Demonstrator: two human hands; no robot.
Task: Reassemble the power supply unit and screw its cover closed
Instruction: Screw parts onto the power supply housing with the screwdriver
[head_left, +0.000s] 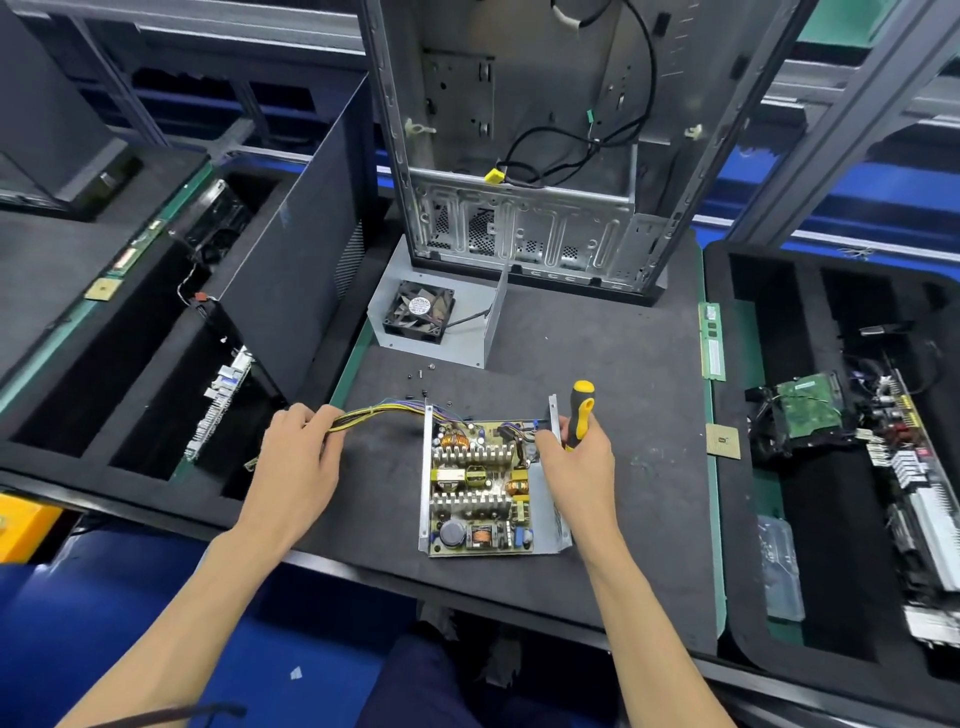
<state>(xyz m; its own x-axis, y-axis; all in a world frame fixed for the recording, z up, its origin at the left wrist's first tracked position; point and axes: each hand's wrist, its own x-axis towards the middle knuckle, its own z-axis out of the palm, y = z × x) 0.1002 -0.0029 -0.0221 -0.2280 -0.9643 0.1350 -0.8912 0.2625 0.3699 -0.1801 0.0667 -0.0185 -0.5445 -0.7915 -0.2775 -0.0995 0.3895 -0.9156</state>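
The open power supply base lies on the dark mat, its circuit board with heat sinks and coils facing up. A bundle of yellow and coloured wires leaves its far left corner. My left hand grips the end of that bundle, left of the unit. At the unit's far right wall, my right hand holds a yellow and black screwdriver upright. The grey cover with a black fan lies behind. Several small black screws are scattered between cover and base.
An empty metal computer case stands upright at the back of the mat. A RAM stick and a CPU chip lie at the right edge. Foam trays left and right hold boards and a drive.
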